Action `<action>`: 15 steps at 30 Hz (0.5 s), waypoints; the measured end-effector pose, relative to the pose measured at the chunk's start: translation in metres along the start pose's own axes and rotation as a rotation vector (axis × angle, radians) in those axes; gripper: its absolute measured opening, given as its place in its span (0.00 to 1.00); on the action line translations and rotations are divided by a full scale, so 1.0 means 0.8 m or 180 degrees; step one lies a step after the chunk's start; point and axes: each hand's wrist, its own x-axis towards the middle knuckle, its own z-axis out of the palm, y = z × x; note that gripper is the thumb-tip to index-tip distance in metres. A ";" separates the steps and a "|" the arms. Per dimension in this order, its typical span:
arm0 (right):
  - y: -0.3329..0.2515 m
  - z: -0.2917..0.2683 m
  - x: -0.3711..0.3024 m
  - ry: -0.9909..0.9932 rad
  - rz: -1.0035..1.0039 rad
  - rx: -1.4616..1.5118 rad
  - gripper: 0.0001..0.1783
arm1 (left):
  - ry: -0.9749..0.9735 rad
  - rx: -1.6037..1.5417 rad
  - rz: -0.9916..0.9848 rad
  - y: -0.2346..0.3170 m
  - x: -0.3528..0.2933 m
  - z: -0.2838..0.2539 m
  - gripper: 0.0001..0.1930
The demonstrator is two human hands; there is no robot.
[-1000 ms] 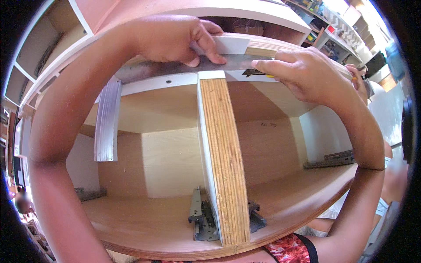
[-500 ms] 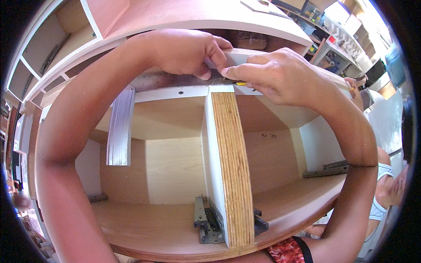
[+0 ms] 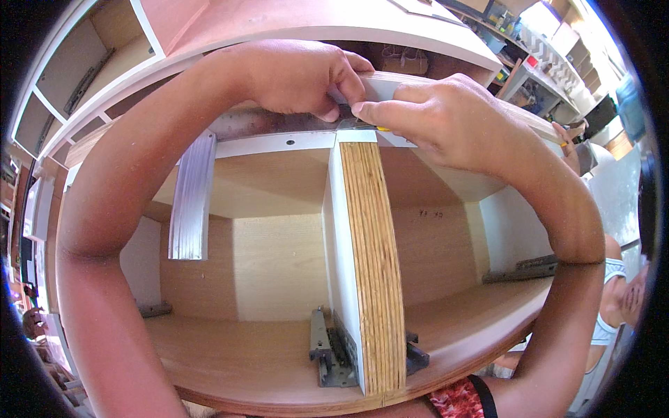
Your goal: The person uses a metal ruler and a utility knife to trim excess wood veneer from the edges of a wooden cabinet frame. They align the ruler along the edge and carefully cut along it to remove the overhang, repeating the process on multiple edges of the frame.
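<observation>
Both my arms reach around an open wooden cabinet [image 3: 279,268] to its far upper edge. My left hand [image 3: 296,76] is closed over the edge of the white board [image 3: 382,86] there, thumb on the near side and fingers curled over the top. Close beside it, my right hand [image 3: 446,118] is closed on a small utility knife [image 3: 382,129]. Only a yellow bit and a thin dark part of the knife show; the fingers hide the rest. Its tip lies by the white strip at the top of the plywood divider [image 3: 373,265].
A ridged metal bar [image 3: 191,198] stands against the left compartment. Drawer slides [image 3: 334,352] are fixed low beside the divider. Another white cabinet [image 3: 293,28] stands beyond. At the right another person [image 3: 610,299] is close by, and a hand [image 3: 566,143] rests at the board's right end.
My right hand and the knife have shifted slightly up and left, and less of the knife shows. My left hand keeps its hold. The view has moved a little.
</observation>
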 end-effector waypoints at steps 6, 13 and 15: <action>0.007 -0.004 -0.012 -0.0037 0.0021 0.0099 0.23 | 0.0067 -0.0197 -0.0325 0.010 -0.002 0.001 0.24; 0.015 -0.020 -0.076 -0.0383 0.0369 -0.0305 0.25 | -0.0040 -0.0180 -0.0670 0.019 0.006 0.001 0.32; 0.019 -0.018 -0.087 -0.0254 0.0392 -0.0257 0.25 | -0.0128 -0.0319 -0.0689 0.004 0.007 0.000 0.35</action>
